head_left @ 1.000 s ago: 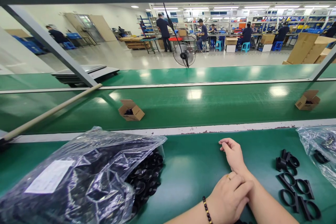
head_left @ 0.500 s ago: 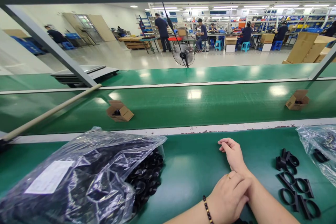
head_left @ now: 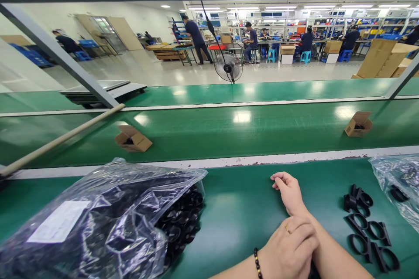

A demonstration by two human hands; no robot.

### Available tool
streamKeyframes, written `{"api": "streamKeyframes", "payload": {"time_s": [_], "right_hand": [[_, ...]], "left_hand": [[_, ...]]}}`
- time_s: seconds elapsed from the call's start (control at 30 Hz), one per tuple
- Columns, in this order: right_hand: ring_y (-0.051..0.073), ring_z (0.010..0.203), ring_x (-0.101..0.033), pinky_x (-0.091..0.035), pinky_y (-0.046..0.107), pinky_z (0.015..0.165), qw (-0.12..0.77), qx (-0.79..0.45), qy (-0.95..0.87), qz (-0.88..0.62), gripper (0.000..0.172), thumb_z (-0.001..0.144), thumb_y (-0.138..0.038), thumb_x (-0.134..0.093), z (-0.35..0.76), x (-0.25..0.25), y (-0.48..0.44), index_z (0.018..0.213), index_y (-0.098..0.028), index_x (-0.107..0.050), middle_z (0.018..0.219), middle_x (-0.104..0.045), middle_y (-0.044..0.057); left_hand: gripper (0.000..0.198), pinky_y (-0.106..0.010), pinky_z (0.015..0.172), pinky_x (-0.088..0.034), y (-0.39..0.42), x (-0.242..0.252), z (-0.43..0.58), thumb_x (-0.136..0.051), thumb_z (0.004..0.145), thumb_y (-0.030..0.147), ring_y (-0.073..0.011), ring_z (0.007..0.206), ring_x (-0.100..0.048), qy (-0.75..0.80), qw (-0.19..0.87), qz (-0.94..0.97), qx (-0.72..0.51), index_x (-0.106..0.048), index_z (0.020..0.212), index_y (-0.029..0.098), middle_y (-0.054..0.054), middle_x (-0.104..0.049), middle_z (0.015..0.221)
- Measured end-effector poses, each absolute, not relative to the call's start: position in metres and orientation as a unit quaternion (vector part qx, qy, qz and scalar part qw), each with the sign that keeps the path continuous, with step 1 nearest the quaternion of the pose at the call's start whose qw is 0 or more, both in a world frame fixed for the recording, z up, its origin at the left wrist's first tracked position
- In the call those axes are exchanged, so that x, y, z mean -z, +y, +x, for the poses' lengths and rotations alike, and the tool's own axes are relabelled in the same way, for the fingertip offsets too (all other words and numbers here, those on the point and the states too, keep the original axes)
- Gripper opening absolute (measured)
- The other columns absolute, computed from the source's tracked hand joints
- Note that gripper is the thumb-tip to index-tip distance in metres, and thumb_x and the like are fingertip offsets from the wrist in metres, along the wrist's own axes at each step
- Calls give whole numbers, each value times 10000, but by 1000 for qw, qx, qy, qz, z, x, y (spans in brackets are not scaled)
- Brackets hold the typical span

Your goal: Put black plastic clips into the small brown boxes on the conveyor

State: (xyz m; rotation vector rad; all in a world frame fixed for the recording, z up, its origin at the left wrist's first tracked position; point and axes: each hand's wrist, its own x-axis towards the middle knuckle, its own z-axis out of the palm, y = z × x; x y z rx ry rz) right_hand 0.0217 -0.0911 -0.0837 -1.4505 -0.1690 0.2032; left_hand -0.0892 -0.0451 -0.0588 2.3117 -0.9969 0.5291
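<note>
Neither hand grips anything: the left hand (head_left: pixel 288 248), with a ring on one finger and a dark bead bracelet (head_left: pixel 257 263) at the wrist, lies loosely over the right forearm, its fingers relaxed and slightly spread, while the right hand (head_left: pixel 288 192) rests on the green table (head_left: pixel 235 209) with its fingers lightly curled and empty. Just to the right of the right forearm, apart from it, lie the black ring-shaped plastic parts (head_left: pixel 368 229), scattered flat in a loose column on the table. At the right edge sits a small clear bag (head_left: pixel 397 183) with more black pieces inside. To the left, a large clear plastic bag (head_left: pixel 98 222) bearing a white label (head_left: pixel 59 229) lies on its side, its open mouth facing the hands and black parts showing in the opening. Beyond the table's pale edge strip runs the green conveyor belt (head_left: pixel 229 133), carrying two open cardboard boxes, one at the left (head_left: pixel 132 138) and one at the right (head_left: pixel 358 124). A wooden pole (head_left: pixel 62 139) slants across the belt on the left. Farther off stand a floor fan (head_left: pixel 228 66) and other people at workbenches.
</note>
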Motion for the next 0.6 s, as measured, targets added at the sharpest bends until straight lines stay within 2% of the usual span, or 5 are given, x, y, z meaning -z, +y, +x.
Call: {"api": "streamKeyframes", "payload": {"time_s": [0.2,0.3,0.43,0.5,0.6], "right_hand": [[149,599,-564,-457,277,576,742,-95,-79,-658,225,703,-382,-599,22,84,-90,756,-173,-662,784,-667,55],[146,584,-559,-453,268,535,755,-89,-60,-646,242,688,-395,-613,27,84,-93,754,-167,-665,787,-672,65],[136,582,-548,-445,256,520,777,-70,-19,-625,259,657,-402,-633,40,84,-104,756,-164,-660,800,-673,68],[132,582,-543,-443,254,524,785,-64,-4,-616,263,645,-399,-642,45,84,-109,760,-164,-658,810,-672,68],[132,582,-539,-445,260,530,790,-62,4,-610,264,640,-395,-649,49,85,-113,764,-161,-658,814,-670,71]], "left_hand": [[181,-246,687,-465,-51,80,-92,-485,873,242,-159,797,-536,-455,229,849,-138,-509,714,159,-42,-585,859],[31,-201,617,-454,-43,77,-90,-515,794,150,-125,702,-537,-441,295,846,-52,-528,774,170,-12,-584,784],[131,-154,596,-434,-22,54,-81,-506,762,61,-84,619,-526,-315,417,851,53,-571,818,159,10,-566,736],[54,-151,556,-417,-15,45,-78,-620,771,157,-78,572,-509,-334,406,841,128,-605,822,162,31,-548,697],[215,-169,553,-405,-14,41,-80,-702,741,248,-111,645,-558,-410,330,831,183,-639,941,201,30,-577,752]]}}
